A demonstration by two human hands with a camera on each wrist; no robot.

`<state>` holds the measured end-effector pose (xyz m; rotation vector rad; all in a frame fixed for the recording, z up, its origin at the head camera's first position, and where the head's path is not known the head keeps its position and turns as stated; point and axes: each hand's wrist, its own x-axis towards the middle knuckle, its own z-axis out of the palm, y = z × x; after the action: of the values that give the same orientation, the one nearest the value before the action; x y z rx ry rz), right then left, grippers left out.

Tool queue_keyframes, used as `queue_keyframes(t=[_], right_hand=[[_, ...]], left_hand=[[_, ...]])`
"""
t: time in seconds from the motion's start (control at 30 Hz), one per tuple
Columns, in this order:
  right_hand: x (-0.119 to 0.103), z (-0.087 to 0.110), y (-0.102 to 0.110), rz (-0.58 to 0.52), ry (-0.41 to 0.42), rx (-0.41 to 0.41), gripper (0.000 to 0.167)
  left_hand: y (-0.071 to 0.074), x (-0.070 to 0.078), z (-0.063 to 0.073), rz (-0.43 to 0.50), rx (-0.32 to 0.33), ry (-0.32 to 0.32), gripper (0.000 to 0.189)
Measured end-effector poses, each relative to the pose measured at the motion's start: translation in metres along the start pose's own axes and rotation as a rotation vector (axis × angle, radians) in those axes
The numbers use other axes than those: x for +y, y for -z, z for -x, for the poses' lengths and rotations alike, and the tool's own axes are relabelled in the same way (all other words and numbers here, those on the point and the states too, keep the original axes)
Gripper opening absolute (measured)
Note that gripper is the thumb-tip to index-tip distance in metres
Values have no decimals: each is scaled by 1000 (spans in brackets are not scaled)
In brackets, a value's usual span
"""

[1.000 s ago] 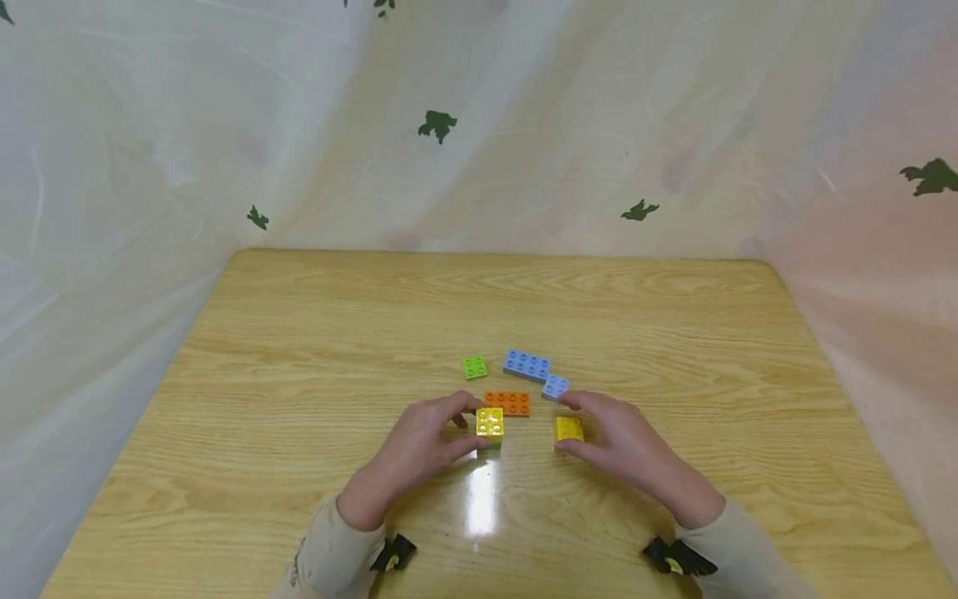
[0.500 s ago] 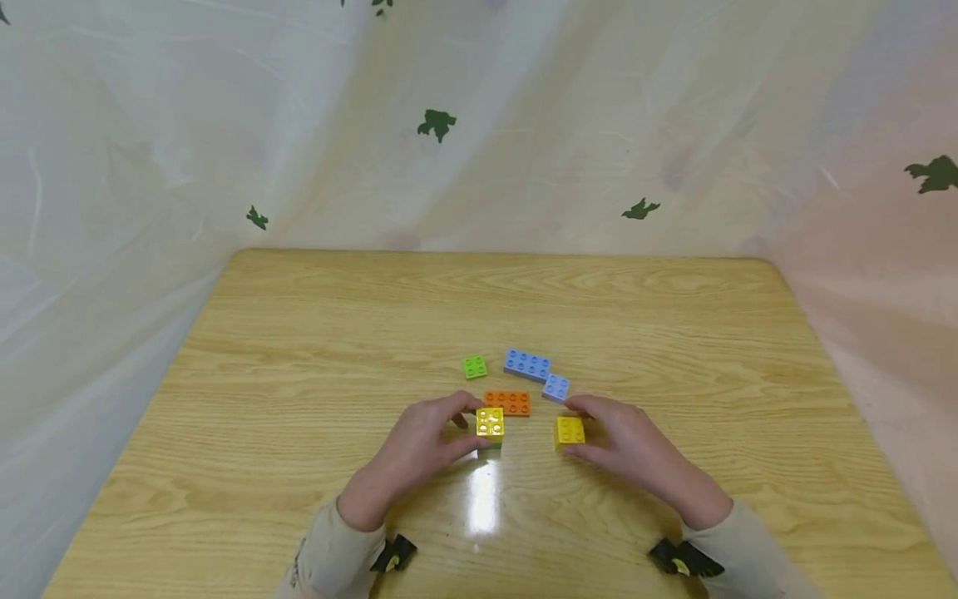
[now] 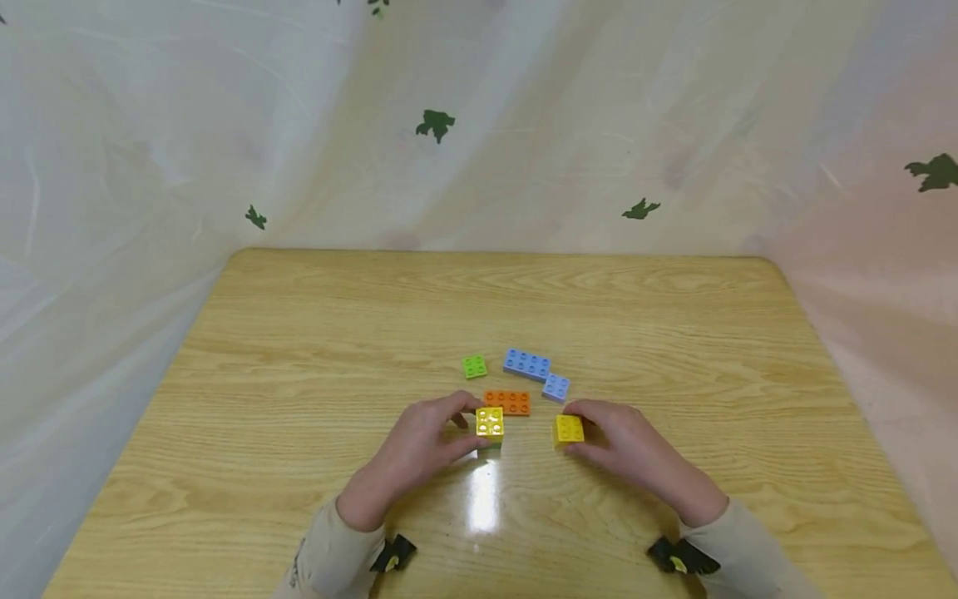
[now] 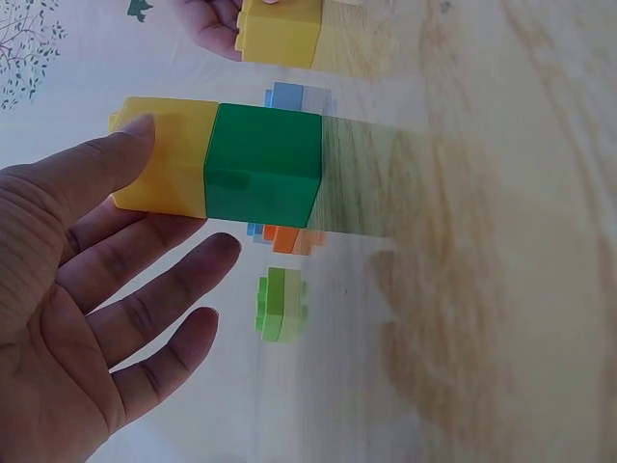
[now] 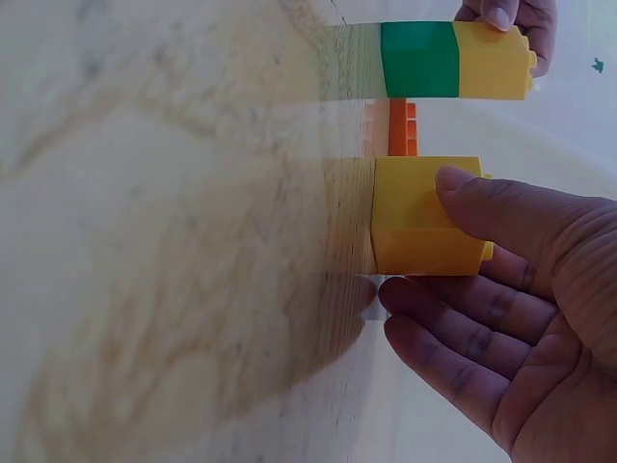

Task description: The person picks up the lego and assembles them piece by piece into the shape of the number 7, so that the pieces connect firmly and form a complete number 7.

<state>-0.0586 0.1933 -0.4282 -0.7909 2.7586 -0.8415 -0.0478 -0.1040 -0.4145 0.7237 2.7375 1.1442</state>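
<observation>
My left hand pinches a yellow toy brick between thumb and fingers. That brick sits on top of a dark green brick, the two forming a small upright stack at the table surface. To the right, my right hand grips a second yellow brick with its thumb on one side and fingers on the other. This brick stands on the table, studs up, a short gap from the stack. Just behind the stack lies a flat orange brick, its near corner partly covered.
Farther back on the wooden table lie a small lime green brick, a long blue brick and a small light blue brick by the long one's corner. A pale curtain with green leaf shapes surrounds the table.
My right fingers have drawn slightly back from the light blue brick and closed in on the right yellow brick. The left hand and its stack have stayed in place.
</observation>
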Motion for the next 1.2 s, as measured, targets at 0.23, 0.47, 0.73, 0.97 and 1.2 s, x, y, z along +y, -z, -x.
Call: queue_keyframes(t=[0.23,0.47,0.73,0.97,1.2], right_hand=[[-3,-2,1,-20,-28,-13,36],[-7,-5,4,-46,-41,6,42],[-13,-8,8,-67,-6,50,40],[-21,-14,11,-48,51,104,40],[-30,-19,15,-67,82,111,40]], left_hand=[[0,1,1,15,-2,12,37],[0,1,0,12,-3,14,37],[0,1,1,15,1,9,36],[1,1,1,15,0,13,36],[1,2,0,25,5,6,36]])
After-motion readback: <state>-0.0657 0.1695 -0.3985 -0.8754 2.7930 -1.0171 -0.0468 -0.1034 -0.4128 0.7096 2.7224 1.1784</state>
